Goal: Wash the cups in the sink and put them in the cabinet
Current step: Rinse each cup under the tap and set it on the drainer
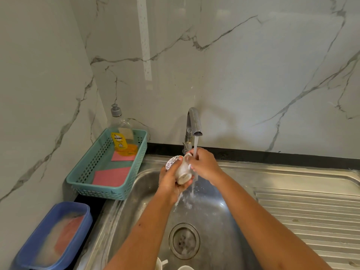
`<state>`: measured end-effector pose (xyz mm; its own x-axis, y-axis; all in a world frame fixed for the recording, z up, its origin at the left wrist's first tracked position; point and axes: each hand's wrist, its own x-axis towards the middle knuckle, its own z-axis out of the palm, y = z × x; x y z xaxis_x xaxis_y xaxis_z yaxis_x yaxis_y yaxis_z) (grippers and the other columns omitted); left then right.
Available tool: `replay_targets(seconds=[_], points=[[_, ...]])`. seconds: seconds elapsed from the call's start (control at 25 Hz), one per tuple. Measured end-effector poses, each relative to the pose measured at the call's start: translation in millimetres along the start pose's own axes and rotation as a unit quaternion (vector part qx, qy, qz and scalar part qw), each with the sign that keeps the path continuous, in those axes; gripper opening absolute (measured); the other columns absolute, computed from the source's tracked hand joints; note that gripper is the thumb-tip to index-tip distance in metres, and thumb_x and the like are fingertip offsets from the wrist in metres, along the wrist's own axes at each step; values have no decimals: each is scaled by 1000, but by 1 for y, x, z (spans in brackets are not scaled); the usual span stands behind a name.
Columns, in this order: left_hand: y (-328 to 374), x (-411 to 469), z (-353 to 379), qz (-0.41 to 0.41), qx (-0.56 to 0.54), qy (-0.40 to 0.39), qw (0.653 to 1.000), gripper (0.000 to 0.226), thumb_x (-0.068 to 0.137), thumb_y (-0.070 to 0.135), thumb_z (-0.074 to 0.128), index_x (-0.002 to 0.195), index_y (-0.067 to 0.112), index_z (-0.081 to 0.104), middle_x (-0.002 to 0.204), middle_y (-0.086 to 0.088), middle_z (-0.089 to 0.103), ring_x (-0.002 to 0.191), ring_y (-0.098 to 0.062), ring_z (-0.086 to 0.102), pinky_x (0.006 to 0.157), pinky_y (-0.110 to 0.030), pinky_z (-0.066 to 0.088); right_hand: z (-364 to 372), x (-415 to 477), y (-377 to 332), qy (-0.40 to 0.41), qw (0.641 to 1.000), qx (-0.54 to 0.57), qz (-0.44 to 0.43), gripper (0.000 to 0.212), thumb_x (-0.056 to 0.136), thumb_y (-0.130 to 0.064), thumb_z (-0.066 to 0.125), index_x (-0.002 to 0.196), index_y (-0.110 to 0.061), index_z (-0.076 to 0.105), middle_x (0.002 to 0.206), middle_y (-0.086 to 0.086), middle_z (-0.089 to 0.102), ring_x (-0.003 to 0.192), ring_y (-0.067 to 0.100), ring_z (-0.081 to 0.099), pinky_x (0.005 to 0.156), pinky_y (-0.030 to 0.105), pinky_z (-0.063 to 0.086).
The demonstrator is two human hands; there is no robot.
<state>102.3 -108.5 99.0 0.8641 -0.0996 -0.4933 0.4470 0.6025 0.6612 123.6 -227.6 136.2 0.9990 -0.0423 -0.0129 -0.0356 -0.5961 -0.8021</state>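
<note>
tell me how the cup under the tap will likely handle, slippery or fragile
Probably slippery: the cup is wet under the running tap, and the left hand and right hand both hold it. It looks like glazed ceramic, so likely stiff but breakable if dropped into the steel sink.

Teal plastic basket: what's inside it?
A clear yellow-labelled pump bottle, a flat pink pad by it, another pink pad nearer. The teal basket's near wall hides its front floor.
</note>
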Motion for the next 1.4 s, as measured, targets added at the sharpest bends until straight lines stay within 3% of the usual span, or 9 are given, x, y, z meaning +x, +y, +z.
replay_targets(seconds=[0.2,0.32,0.48,0.6,0.76,0.88,1.0,1.24,1.4], points=[[4,2,6,24,140,21,990,44,81,43,72,107,9,62,105,-18,67,95,-33,68,73,-45,59,7,6,-2,70,990,-120,14,39,98,-38,46,106,-6,66,100,12,69,89,27,66,68,26,43],[8,2,11,72,275,18,959,27,90,42,59,95,16,65,103,-13,68,94,-29,66,85,-45,56,4,8,-5,86,985,-145,42,48,96,-48,43,95,-7,68,82,7,67,74,25,63,61,27,40],[11,1,16,107,334,2,936,26,96,32,48,94,11,63,101,-16,68,93,-31,65,79,-41,54,-1,11,-15,54,984,-138,100,51,89,-62,46,66,-17,51,64,-1,52,68,22,56,54,30,37],[14,7,18,134,345,32,929,35,98,34,46,101,4,63,101,-19,68,87,-28,64,73,-38,51,3,16,-12,-6,993,-11,114,37,87,-46,60,89,-10,63,86,8,66,81,25,63,68,33,48],[20,16,21,73,262,120,955,29,99,30,43,110,8,57,100,-16,61,86,-29,60,60,-32,48,1,11,-18,-47,980,147,127,19,91,-25,57,104,-10,59,94,7,60,85,20,56,70,29,43],[21,15,31,14,102,123,987,23,100,24,43,114,7,51,100,-16,59,97,-35,61,88,-46,53,-1,4,-25,-24,980,183,73,17,93,-21,50,106,-19,62,90,1,57,75,10,50,64,23,38],[22,6,42,-11,-12,109,994,17,101,27,43,109,12,47,93,-16,57,96,-37,60,92,-52,50,1,-6,-27,18,986,167,6,24,94,-28,50,96,-14,69,89,2,63,78,12,55,68,23,41],[31,4,43,-33,-60,46,997,37,98,20,48,133,7,50,106,-15,65,99,-29,65,96,-45,49,10,-12,-15,112,982,-20,-149,24,98,-26,46,103,-8,61,92,1,52,85,16,55,72,23,40],[28,-22,42,43,34,4,998,58,97,11,52,147,23,25,104,-11,61,93,-26,65,85,-43,53,2,-6,-21,126,981,-130,-72,40,101,-31,32,85,-7,60,73,3,55,69,22,56,61,30,39]])
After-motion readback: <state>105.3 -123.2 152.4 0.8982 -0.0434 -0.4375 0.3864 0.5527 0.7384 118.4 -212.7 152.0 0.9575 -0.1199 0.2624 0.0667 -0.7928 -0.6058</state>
